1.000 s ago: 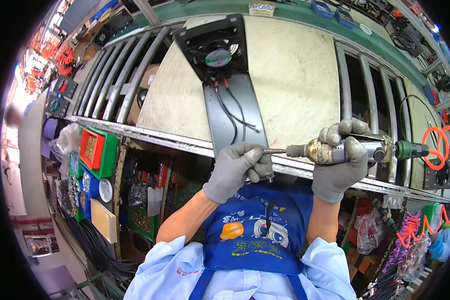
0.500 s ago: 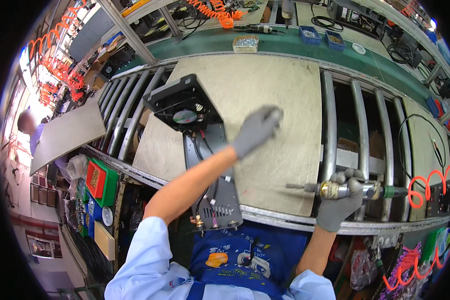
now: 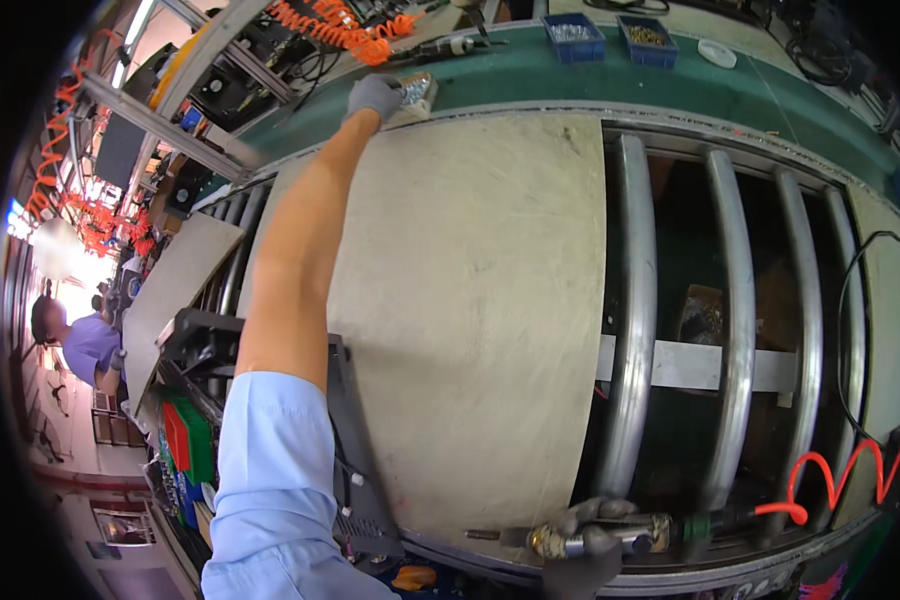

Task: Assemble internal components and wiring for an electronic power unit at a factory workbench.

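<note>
Gloves in grey cover both hands I am following. Left hand (image 3: 375, 97) reaches past the tabletop (image 3: 470, 300), its fingers at the left end of a small box (image 3: 416, 113) of silvery fasteners; I cannot tell whether they pinch anything. That box sits on the green surface (image 3: 510, 90), just beyond the left half of the tabletop's far edge. Right hand (image 3: 585, 560) is wrapped round a power screwdriver (image 3: 552, 542) near the tabletop's near right corner, and I see the bit pointing left along the near edge. A coiled orange hose (image 3: 796, 515) leads away to the right.

Along the tabletop's left edge I have the dark metal panel (image 3: 348, 425), partly hidden behind the left forearm, with a black housing (image 3: 200, 345) showing on the forearm's other side. Metal rollers (image 3: 630, 300) run beside the tabletop's right edge. Two blue bins (image 3: 580, 52) stand on the green surface, near a white round dish (image 3: 717, 53).
</note>
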Available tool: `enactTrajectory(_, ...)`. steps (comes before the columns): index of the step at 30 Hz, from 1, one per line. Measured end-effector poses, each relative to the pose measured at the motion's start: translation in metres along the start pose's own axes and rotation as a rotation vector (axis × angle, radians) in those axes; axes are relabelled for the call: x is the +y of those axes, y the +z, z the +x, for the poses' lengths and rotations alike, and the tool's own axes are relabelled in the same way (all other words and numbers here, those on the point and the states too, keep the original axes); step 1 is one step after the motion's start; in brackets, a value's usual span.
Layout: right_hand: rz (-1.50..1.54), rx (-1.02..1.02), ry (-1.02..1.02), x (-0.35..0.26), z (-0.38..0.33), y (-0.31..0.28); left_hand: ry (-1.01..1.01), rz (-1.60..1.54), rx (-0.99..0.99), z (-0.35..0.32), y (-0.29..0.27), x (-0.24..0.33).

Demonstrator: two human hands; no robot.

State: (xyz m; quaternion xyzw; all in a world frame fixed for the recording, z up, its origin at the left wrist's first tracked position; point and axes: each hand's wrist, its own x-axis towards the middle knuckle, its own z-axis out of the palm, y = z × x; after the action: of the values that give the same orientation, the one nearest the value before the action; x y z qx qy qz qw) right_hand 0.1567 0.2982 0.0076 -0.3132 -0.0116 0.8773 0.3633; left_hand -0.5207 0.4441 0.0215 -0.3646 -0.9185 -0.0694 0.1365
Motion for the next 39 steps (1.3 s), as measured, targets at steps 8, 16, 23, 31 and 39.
enactTrajectory(8,-0.047,-0.077,-0.02,0.002,0.003,-0.008,0.054,0.176,-0.135,0.031,0.03,-0.01)
enactTrajectory(16,-0.289,0.095,-0.146,0.012,0.001,0.005,-0.139,0.042,0.168,-0.018,-0.011,-0.003)
enactTrajectory(23,-0.245,-0.052,-0.226,0.021,0.004,-0.001,0.154,-0.365,0.471,-0.116,-0.118,0.119)
enactTrajectory(31,-0.421,-0.366,-0.535,0.045,-0.068,0.048,0.371,-1.168,0.153,-0.452,-0.295,0.095)
enactTrajectory(39,-0.532,-0.795,-0.222,0.136,-0.114,0.062,-0.814,-1.352,0.23,-0.679,-0.194,-0.073)
